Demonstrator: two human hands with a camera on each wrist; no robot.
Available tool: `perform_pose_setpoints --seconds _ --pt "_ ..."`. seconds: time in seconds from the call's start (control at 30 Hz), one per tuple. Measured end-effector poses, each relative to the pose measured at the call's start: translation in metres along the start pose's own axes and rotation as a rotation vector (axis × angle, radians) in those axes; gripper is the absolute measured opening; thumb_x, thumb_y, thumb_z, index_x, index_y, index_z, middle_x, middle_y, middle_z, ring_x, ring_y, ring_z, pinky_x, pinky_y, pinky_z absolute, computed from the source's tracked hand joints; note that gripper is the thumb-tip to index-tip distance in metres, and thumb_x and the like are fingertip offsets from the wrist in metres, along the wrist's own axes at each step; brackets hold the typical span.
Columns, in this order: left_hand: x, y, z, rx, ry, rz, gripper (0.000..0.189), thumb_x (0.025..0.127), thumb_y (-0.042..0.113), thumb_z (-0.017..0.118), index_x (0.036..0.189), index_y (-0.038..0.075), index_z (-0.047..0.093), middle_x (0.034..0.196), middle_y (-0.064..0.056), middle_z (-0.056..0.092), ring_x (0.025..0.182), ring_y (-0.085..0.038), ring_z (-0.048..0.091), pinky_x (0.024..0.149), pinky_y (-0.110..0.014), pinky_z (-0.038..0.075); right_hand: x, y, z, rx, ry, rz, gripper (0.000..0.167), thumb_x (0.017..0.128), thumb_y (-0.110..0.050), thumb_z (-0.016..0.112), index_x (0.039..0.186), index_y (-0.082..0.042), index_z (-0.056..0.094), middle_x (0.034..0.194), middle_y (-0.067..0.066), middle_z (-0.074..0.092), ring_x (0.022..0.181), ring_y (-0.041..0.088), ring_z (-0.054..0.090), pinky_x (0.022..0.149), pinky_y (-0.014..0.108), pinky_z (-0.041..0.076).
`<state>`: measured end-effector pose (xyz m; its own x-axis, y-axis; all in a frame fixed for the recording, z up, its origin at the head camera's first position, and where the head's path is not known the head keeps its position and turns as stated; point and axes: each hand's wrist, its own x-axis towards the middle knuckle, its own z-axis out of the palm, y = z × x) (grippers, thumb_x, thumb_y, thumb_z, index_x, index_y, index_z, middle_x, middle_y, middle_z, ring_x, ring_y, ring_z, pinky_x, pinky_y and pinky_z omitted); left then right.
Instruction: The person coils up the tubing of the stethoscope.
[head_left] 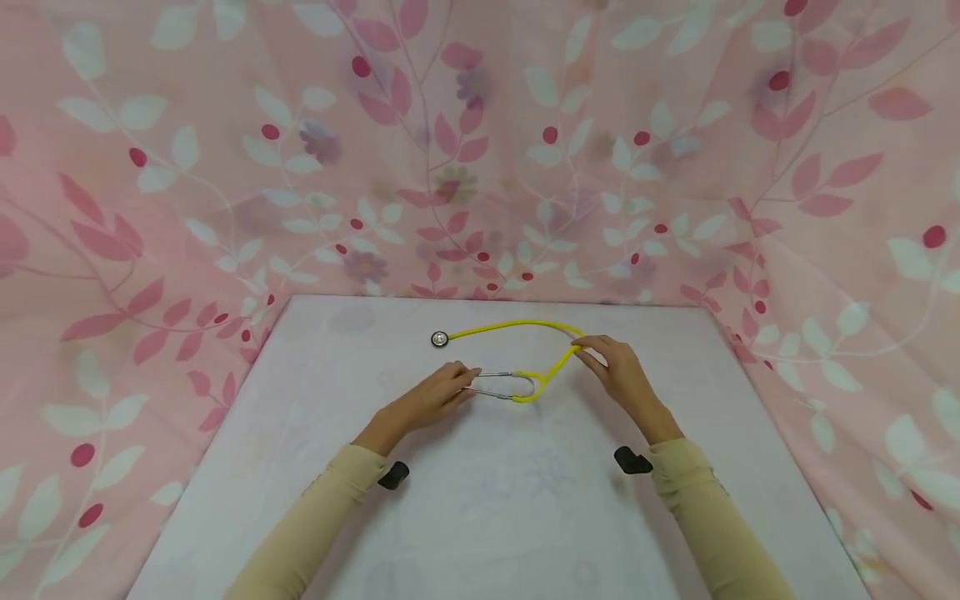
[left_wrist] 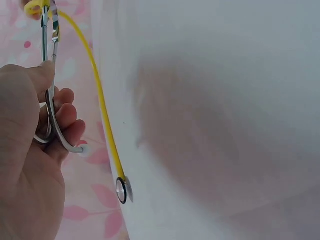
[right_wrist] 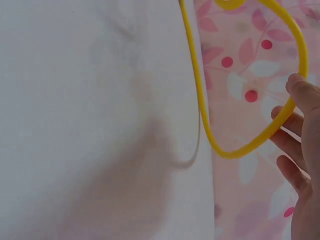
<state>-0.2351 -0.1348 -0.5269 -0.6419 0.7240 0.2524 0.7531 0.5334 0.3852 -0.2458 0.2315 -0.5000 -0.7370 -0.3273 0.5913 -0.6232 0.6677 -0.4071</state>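
Observation:
A stethoscope with yellow tubing (head_left: 525,322) stretches between two hands above a white table. My left hand (head_left: 437,395) grips its metal ear tubes (left_wrist: 46,75), and one pale eartip (left_wrist: 84,149) sticks out past the fingers. Farther along, my right hand (head_left: 618,371) pinches the yellow tube (right_wrist: 287,112) between thumb and fingers, where it bends round. From there the tube curves back left to the round chest piece (head_left: 439,338), which rests at the far part of the table. In the left wrist view, the chest piece (left_wrist: 121,190) shows its silver face and black rim.
The white-covered table (head_left: 495,533) spreads under both arms. Pink cloth with leaf patterns (head_left: 480,167) hangs behind it and along both sides. A dark device (head_left: 394,476) sits by the left wrist, another dark device (head_left: 632,460) by the right.

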Motion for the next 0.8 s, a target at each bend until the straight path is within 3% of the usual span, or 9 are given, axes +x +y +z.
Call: perform_pose_setpoints --seconds 0.1,0.23,0.3,0.43,0.53,0.63,0.73,0.8 --pt "0.004 0.008 -0.004 -0.024 0.039 0.058 0.046 0.097 0.017 0.062 0.142 0.007 0.052 0.109 -0.006 0.061 0.092 -0.01 0.051 0.08 -0.025 0.048 0.011 -0.008 0.005 0.141 -0.013 0.006 0.027 0.083 -0.002 0.074 0.109 -0.006 0.074 0.101 0.009 0.076 0.097 0.025 0.071 0.085 0.031 0.055" --pt "0.013 0.026 -0.01 -0.057 0.065 0.114 0.053 0.095 0.017 0.065 0.144 0.008 0.049 0.109 -0.006 0.063 0.094 -0.012 0.055 0.081 -0.025 0.05 0.023 -0.026 0.016 0.358 -0.085 0.087 0.023 0.086 -0.005 0.073 0.108 -0.005 0.076 0.102 0.01 0.076 0.095 0.017 0.071 0.084 0.017 0.052" --pt "0.018 0.034 -0.014 -0.072 0.064 0.123 0.06 0.095 0.02 0.065 0.149 0.009 0.041 0.11 -0.004 0.062 0.097 -0.013 0.056 0.084 -0.025 0.05 0.03 -0.044 0.016 0.453 -0.15 0.176 0.021 0.087 -0.008 0.073 0.107 -0.004 0.076 0.102 0.013 0.075 0.095 0.019 0.069 0.083 0.02 0.053" --pt "0.027 0.048 -0.021 -0.113 0.075 0.132 0.073 0.095 0.024 0.064 0.155 0.01 0.026 0.11 -0.002 0.062 0.096 -0.011 0.056 0.086 -0.025 0.05 0.035 -0.061 0.029 0.593 -0.245 0.322 0.02 0.089 -0.017 0.072 0.106 -0.006 0.077 0.102 0.012 0.076 0.094 0.022 0.066 0.079 0.028 0.054" --pt "0.031 0.052 -0.024 -0.135 0.081 0.14 0.076 0.095 0.025 0.064 0.157 0.011 0.022 0.11 -0.003 0.062 0.094 -0.009 0.055 0.086 -0.024 0.051 0.034 -0.061 0.044 0.722 -0.273 0.316 0.023 0.091 -0.019 0.071 0.105 -0.002 0.076 0.094 0.003 0.077 0.088 0.029 0.069 0.078 0.029 0.056" --pt "0.031 0.053 -0.026 -0.151 0.08 0.137 0.075 0.095 0.026 0.064 0.156 0.011 0.024 0.109 -0.003 0.062 0.093 -0.01 0.055 0.085 -0.024 0.051 0.035 -0.069 0.047 0.885 -0.303 0.302 0.034 0.09 -0.02 0.071 0.106 0.01 0.072 0.09 0.002 0.077 0.083 0.032 0.071 0.077 0.033 0.058" --pt "0.029 0.052 -0.027 -0.177 0.084 0.118 0.068 0.094 0.027 0.065 0.152 0.009 0.035 0.109 -0.006 0.064 0.094 -0.01 0.057 0.085 -0.026 0.053 0.037 -0.077 0.045 0.96 -0.323 0.317 0.051 0.088 -0.028 0.073 0.106 0.02 0.066 0.09 0.02 0.075 0.078 0.023 0.072 0.076 0.033 0.059" --pt "0.028 0.052 -0.028 -0.194 0.093 0.106 0.063 0.093 0.027 0.066 0.148 0.008 0.042 0.108 -0.007 0.065 0.095 -0.011 0.06 0.086 -0.028 0.054 0.038 -0.084 0.042 0.949 -0.331 0.33 0.059 0.087 -0.032 0.073 0.107 0.024 0.063 0.092 0.034 0.07 0.076 0.013 0.072 0.074 0.03 0.059"
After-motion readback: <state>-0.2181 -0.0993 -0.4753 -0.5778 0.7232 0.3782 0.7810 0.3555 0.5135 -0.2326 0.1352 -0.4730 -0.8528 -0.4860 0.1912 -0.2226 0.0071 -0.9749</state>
